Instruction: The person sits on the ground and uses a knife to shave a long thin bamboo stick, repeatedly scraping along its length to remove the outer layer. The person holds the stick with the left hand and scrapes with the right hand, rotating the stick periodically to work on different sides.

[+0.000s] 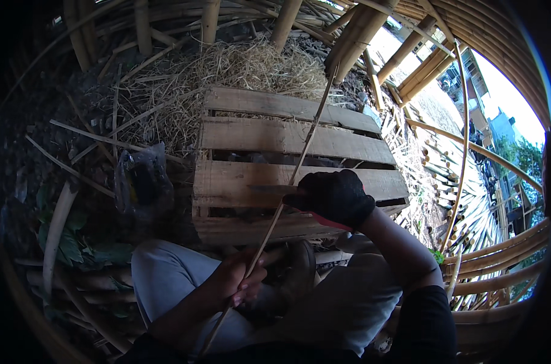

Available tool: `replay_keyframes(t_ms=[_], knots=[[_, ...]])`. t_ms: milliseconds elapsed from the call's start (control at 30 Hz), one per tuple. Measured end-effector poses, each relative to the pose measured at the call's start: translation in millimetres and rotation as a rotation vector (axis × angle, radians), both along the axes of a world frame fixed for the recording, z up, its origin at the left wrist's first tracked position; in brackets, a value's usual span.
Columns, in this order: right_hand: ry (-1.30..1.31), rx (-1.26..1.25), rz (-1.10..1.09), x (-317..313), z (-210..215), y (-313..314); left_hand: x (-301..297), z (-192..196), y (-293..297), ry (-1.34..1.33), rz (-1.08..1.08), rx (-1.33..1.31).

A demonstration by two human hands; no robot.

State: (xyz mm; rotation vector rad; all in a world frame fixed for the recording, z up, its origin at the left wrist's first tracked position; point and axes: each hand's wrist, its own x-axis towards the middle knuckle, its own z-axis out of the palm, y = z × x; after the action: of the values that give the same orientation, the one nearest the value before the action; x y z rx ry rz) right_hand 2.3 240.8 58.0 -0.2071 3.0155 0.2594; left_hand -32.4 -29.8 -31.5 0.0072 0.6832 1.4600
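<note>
A long, thin bamboo strip [310, 130] runs slantwise from my lap up across a slatted wooden crate [251, 133]. My bare left hand [239, 278] is closed around its lower part, above my crossed legs. Higher up, my right hand [337, 197], in a black glove with some red, is closed on a knife [269, 189]. The blade points left, and the strip passes right beside it at the glove's fingers. The knife's handle is hidden inside the glove. Below both hands is the near edge of the crate.
A clear plastic bag [143, 179] with something dark inside lies left of the crate. Dry shavings [251, 67] are heaped behind it. Bamboo posts [354, 45] stand at the back, and cut bamboo poles [463, 194] lie stacked at the right. Loose strips litter the left.
</note>
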Motion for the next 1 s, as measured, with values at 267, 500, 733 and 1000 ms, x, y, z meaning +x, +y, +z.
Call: replay_keyframes(t_ms=[267, 500, 733, 1000], knots=[[0.042, -0.177, -0.011, 24, -1, -44, 0, 5, 4, -0.009, -0.004, 0.020], [0.213, -0.193, 0.313, 12, -16, -24, 1, 5, 3, -0.080, -0.003, 0.021], [0.308, -0.220, 0.381, -5, -21, -8, -6, 2, 10, -0.152, 0.012, 0.057], [0.235, 0.170, -0.130, -36, -20, 91, 5, 18, 9, -0.123, -0.041, 0.022]])
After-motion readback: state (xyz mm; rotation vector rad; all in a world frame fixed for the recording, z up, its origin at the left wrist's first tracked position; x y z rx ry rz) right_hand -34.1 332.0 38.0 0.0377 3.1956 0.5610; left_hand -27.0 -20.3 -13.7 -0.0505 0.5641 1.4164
